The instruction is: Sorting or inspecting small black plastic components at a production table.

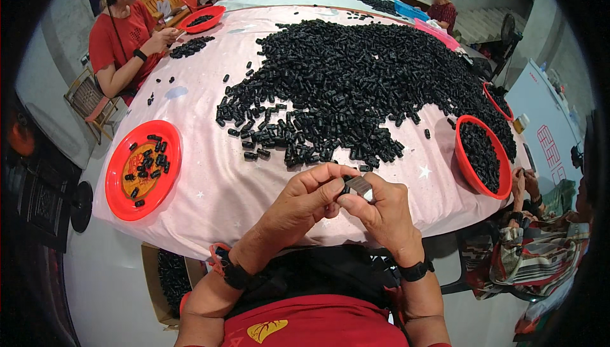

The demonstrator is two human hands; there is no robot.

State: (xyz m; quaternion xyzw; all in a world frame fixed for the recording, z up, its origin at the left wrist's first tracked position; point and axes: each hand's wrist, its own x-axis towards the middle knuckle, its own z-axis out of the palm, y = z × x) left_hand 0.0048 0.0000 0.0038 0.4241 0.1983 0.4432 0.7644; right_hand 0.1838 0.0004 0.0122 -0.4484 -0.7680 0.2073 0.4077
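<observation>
At the near edge of a long table spread with a pale pink, star-printed cloth (210, 156), a worker in a red shirt (318, 321) brings both hands together over small parts. The left hand (314, 191) pinches a small black cylindrical piece (345, 189) between thumb and fingertips, most of it hidden by the fingers. The right hand (384, 208) grips a small silver-coloured, metallic-looking block (361, 188) between thumb and curled fingers, right beside the black piece; whether the two are joined is impossible to tell.

Just beyond the hands, a broad heap of matching black pieces (362, 74) covers much of the cloth, its near edge thinning into loose pieces. To the left, a round red plastic basin (115, 179) with an orange-patterned bottom holds a scattering of them; to the right, a deeper red plastic bowl (464, 156) is filled with more. Below the table's left side stands an open brown cardboard box (151, 277), also containing black pieces.

At the far left, a co-worker in a red top (121, 48) bends over the table, while another in a patterned shirt (540, 252) sits at right.
</observation>
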